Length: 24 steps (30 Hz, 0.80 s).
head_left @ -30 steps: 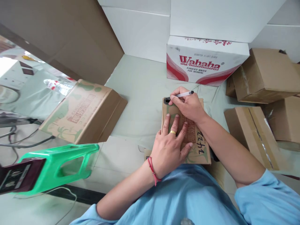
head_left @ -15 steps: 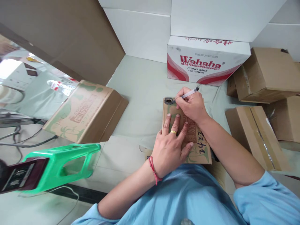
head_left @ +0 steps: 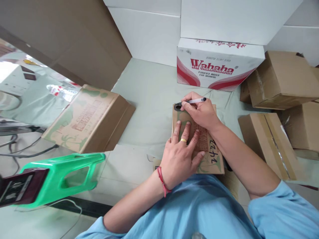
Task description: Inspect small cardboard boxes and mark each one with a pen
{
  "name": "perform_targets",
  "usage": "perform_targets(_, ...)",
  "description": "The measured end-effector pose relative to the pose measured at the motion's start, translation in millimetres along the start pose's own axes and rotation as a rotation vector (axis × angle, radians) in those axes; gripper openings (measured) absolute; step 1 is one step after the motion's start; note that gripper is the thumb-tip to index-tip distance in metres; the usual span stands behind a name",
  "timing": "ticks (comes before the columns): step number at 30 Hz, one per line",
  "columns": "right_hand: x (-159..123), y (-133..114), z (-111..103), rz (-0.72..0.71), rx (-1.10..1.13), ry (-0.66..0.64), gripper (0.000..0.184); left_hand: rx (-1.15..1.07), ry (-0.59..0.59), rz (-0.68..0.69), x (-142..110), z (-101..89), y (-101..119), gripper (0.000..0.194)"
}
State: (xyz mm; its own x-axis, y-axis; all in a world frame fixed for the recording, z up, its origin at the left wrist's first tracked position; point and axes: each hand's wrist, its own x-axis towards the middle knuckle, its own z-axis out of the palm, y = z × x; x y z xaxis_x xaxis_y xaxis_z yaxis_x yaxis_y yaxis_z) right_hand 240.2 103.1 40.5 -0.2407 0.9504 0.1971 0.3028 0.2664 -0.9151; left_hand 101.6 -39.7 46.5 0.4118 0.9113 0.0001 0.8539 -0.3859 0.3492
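My right hand (head_left: pixel 201 111) is closed around a pen (head_left: pixel 196 101) with a pale barrel and a dark end. The pen's tip is at a small dark-edged hole (head_left: pixel 177 106) in the top left corner of a brown cardboard box (head_left: pixel 208 162). Green palm shapes and reddish print cover that box, and "2242" is handwritten in black along its right side. With fingers spread, my left hand (head_left: pixel 181 152) lies flat on the box top. The box's near edge touches the blue shirt.
Another printed carton (head_left: pixel 99 122) stands to the left, above a green plastic stool (head_left: pixel 62 179). A white and red Wahaba-style water carton (head_left: pixel 219 64) is at the back. Brown boxes (head_left: pixel 271 146) are stacked on the right. Cables (head_left: pixel 27 152) run at the left edge.
The pen tip moved right of the hole half a second ago, then back left to its edge. My left hand has stayed flat on the box.
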Motion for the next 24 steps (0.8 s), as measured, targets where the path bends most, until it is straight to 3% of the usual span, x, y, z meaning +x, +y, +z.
perform_targets(17,-0.7,-3.5,-3.8,0.092,-0.069,0.206,0.01,0.001,0.004,0.005,0.1,-0.5,-0.4,0.07)
perform_targets(21,-3.0,-3.8,-3.7,0.084,-0.097,0.204,0.012,0.004,0.003,0.001,0.6,-0.6,-0.5,0.07)
perform_targets(24,-5.2,-9.0,-0.2,0.061,-0.04,0.116,0.013,0.01,-0.004,0.003,0.5,-1.3,-0.3,0.071)
